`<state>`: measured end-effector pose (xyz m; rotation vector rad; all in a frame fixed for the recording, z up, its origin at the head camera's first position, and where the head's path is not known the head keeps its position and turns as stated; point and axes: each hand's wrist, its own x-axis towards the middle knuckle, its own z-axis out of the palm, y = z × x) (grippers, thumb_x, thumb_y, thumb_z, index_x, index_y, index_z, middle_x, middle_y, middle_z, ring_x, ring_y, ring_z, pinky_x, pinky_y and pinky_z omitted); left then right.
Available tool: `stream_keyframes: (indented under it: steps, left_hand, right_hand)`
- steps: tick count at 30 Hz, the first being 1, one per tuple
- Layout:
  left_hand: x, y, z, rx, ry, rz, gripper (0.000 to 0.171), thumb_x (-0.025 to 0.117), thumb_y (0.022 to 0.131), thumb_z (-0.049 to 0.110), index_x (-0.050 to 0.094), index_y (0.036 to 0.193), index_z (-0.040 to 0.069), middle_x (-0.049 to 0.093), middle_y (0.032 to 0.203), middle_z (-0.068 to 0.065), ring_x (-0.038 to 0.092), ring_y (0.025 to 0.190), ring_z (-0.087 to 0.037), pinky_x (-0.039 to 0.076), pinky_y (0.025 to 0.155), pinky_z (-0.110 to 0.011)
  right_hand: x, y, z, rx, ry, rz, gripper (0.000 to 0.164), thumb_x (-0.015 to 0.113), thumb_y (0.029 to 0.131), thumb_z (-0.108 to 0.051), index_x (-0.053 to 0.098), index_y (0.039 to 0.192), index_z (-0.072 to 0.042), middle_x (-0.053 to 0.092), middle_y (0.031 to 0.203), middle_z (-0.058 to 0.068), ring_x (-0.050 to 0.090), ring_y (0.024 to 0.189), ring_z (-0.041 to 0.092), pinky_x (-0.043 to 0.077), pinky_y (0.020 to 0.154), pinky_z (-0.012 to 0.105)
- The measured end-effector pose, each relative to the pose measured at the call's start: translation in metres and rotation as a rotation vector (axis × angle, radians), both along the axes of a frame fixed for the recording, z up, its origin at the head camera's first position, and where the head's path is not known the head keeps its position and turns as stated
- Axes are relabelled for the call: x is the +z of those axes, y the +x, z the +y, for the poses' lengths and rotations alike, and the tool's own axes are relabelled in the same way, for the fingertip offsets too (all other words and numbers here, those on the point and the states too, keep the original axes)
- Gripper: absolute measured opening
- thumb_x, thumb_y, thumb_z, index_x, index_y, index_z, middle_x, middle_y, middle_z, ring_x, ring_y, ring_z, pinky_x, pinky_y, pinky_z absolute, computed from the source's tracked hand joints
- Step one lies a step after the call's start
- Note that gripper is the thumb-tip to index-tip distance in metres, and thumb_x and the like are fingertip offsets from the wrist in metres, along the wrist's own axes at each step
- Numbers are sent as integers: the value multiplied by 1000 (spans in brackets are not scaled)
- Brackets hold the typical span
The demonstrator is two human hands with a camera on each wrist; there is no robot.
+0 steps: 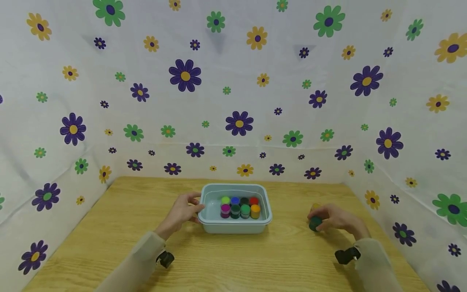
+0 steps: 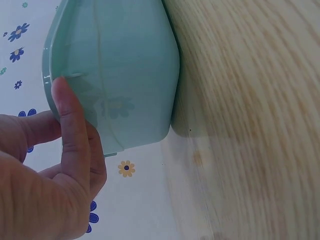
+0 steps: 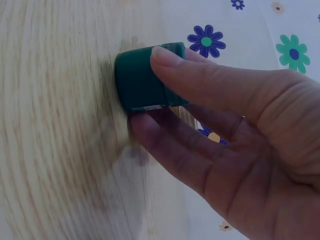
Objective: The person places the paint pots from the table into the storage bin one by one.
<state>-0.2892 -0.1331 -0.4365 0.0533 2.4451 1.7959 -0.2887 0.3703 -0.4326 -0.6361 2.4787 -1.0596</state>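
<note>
A light blue plastic bin (image 1: pixel 237 228) stands mid-table in the head view. My left hand (image 1: pixel 182 210) holds it by the left end, and the left wrist view shows a digit over the rim of the bin (image 2: pixel 135 65). Over at the right, my right hand (image 1: pixel 335 217) pinches a dark green paint jar (image 1: pixel 315 224) between thumb and fingers. Seen from the right wrist, that jar (image 3: pixel 140 80) is upright, at or just above the wood; I cannot tell which. Just behind it is a yellow jar (image 1: pixel 315 207), partly hidden by the right hand.
Inside the bin, several small paint jars fill the middle and right, among them a magenta jar (image 1: pixel 225 211) and an orange jar (image 1: pixel 255 211). The wooden table (image 1: pixel 277 259) is bordered at the back and sides by a flower-printed cloth (image 1: pixel 219 105).
</note>
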Motion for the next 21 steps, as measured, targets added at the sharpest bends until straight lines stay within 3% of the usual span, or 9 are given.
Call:
stream_keyframes:
  steps: [2, 10, 21]
  left_hand:
    - [0, 0, 0, -1, -2, 1, 46, 65, 92, 2, 54, 137, 1, 54, 103, -17, 62, 72, -21, 61, 57, -38]
    - [-1, 0, 0, -9, -14, -1, 48, 65, 92, 2, 52, 138, 1, 54, 105, -18, 63, 72, -22, 61, 58, -39]
    - [1, 0, 0, -11, -13, -1, 47, 64, 92, 1, 52, 137, 0, 54, 104, -19, 63, 71, -22, 61, 57, -39]
  right_hand:
    - [-2, -1, -1, 29, -24, 0, 41, 71, 84, -3, 61, 121, 11, 62, 121, 29, 61, 106, 29, 53, 84, 21]
    - [-3, 1, -7, -64, -109, -81, 54, 72, 88, -13, 52, 134, 8, 56, 132, 29, 59, 114, 28, 55, 85, 24]
    - [-5, -1, -25, -144, -195, -60, 50, 72, 89, -16, 56, 129, 9, 55, 130, 29, 62, 106, 24, 59, 83, 32]
